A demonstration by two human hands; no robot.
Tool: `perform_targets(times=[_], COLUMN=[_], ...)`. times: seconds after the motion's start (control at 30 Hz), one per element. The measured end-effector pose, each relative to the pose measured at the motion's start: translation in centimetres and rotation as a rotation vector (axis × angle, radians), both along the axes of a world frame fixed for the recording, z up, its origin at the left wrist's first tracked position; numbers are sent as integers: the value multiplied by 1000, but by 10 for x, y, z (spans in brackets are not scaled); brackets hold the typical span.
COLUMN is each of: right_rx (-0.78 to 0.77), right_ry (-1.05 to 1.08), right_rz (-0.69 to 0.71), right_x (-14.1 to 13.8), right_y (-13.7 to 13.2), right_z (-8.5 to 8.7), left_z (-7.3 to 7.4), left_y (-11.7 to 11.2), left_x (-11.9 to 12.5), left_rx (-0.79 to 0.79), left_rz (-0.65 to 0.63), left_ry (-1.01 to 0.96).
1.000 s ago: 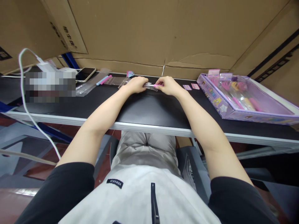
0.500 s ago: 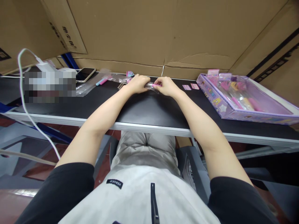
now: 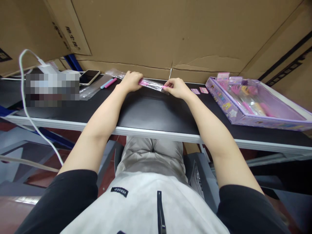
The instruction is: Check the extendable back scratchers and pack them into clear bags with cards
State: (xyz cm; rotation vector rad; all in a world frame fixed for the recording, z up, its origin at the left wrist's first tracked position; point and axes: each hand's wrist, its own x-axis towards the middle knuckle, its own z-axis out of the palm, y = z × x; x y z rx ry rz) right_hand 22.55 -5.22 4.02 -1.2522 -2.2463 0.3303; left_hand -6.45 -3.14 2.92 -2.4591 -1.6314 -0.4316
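Observation:
My left hand (image 3: 131, 81) is closed around one end of a long clear plastic sleeve (image 3: 152, 84) with a pink pen-like stick inside it. My right hand (image 3: 177, 87) pinches the sleeve's other end, where the pink tip shows. The sleeve is stretched between both hands just above the black table (image 3: 156, 112), near its far edge. A blue and a pink stick (image 3: 108, 83) lie on more clear sleeves to the left of my left hand.
A purple toy box (image 3: 253, 102) with pink items stands at the right. Two small pink cards (image 3: 200, 90) lie beside it. A phone (image 3: 90, 76), a white charger with cable (image 3: 45, 67) and cardboard walls (image 3: 170, 35) line the back.
My hands have moved apart; the left hand slid left and back along the sleeve, which is now stretched out with the pink stick showing inside. The right hand stayed nearly in place.

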Motion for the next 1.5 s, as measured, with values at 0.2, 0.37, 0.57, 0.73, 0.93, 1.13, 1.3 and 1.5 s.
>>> perform_targets(times=[0.2,0.37,0.57,0.73,0.93,1.13,1.3,1.5], right_rx=[-7,-91,-209,-268,-317,-329,-322,-304], right_ry=[21,2,7,77,84,89,63,72], right_rz=[16,7,-71,-63,-85,-122,-144,-85], right_x=[6,21,42,53,49,39,33,30], right_y=[6,16,24,25,17,8,5,11], right_z=[-1,1,3,5,9,10,11,6], left_z=[-3,-4,-7,-8,-9,-10,-10,-11], left_y=[5,5,7,8,7,6,6,4], left_x=[0,-1,-9,-13,-12,-11,-3,6], left_rx=[8,5,-14,-37,-27,4,5,8], left_rz=[-7,17,106,139,135,110,115,86], left_ry=[11,19,25,9,24,31,52,65])
